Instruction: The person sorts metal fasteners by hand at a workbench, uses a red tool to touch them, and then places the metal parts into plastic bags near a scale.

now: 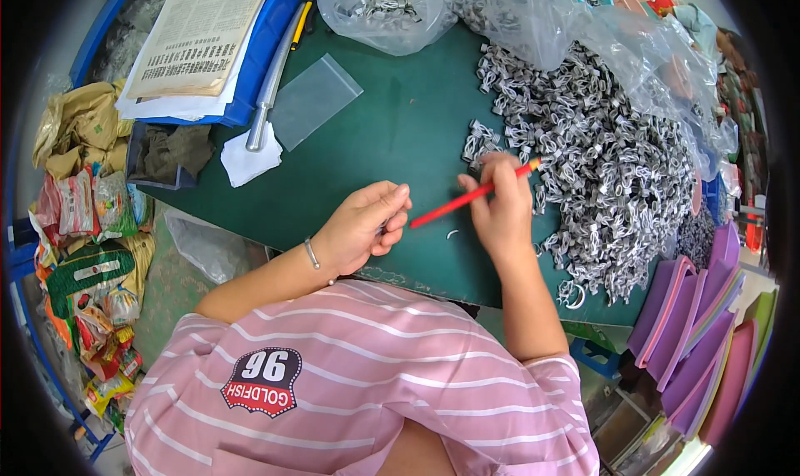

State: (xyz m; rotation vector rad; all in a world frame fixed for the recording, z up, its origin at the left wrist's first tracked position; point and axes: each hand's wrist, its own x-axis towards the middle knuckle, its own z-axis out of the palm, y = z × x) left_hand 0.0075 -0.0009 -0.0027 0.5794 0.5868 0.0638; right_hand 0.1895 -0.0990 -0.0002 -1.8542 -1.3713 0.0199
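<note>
Where the green bench (392,134) meets the person's body at its near edge, both hands rest just above the surface. Left hand (362,226), a thin bracelet (312,253) at its wrist, is curled with fingers pressed together around a small pale part that barely shows between them; what that part is cannot be told. Right hand (500,209) pinches a red stick (471,196) between thumb and closed fingers, the stick slanting from beside the left fingertips up to an orange tip past the right knuckles. One small white clip (452,233) lies on the bench between the hands. Just beyond the right hand, a large heap of grey and white metal clips (608,167) covers the right side of the bench to its right edge. Purple and pink folders (692,326) stand off the near right corner. Toward the far edge lie a flat clear bag (312,99), a white cloth (248,159), a long metal blade (271,84), and a clear bag of clips (383,9). At the far left corner, printed sheets (196,34) rest on a blue tray (271,34).
</note>
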